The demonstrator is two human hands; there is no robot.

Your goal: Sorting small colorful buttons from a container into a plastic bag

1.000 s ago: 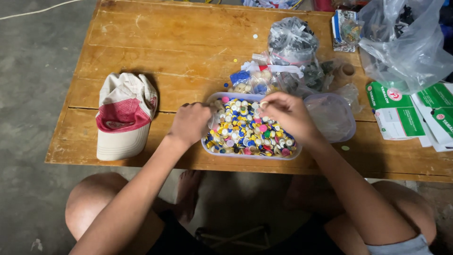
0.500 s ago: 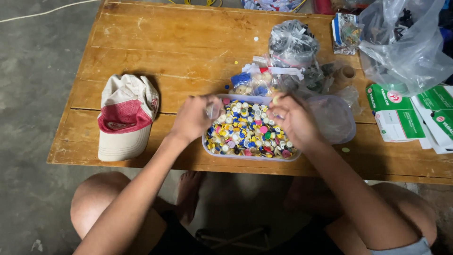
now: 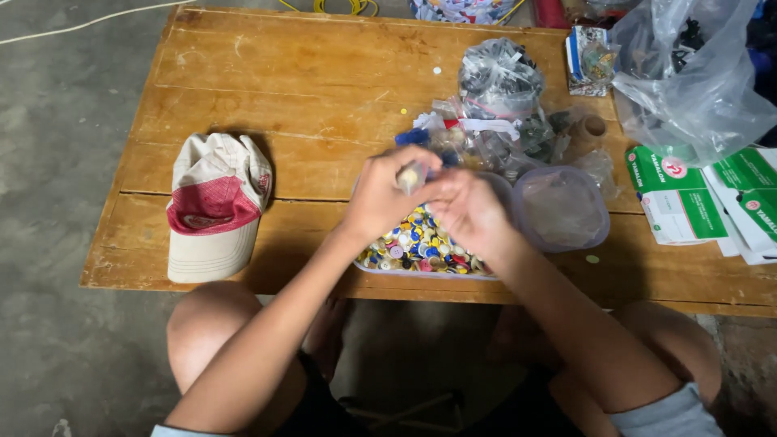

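A clear plastic tub (image 3: 380,269) full of small coloured buttons (image 3: 417,243) sits at the near edge of the wooden table (image 3: 307,89). Both my hands meet just above it. My left hand (image 3: 380,194) pinches a small pale piece (image 3: 410,175) between its fingertips. My right hand (image 3: 469,212) is curled against the left, fingers touching the same spot; what it holds is hidden. The tub's clear lid (image 3: 562,206) lies to the right.
A white and red cap (image 3: 214,206) rests at the table's left. Clear bags of small parts (image 3: 498,81) lie behind the tub. A large plastic bag (image 3: 688,73) and green and white packets (image 3: 688,194) sit at the right. My bare knees show under the table.
My hands rose from the tub's two sides and came together above it. The left hand now pinches a small pale piece.
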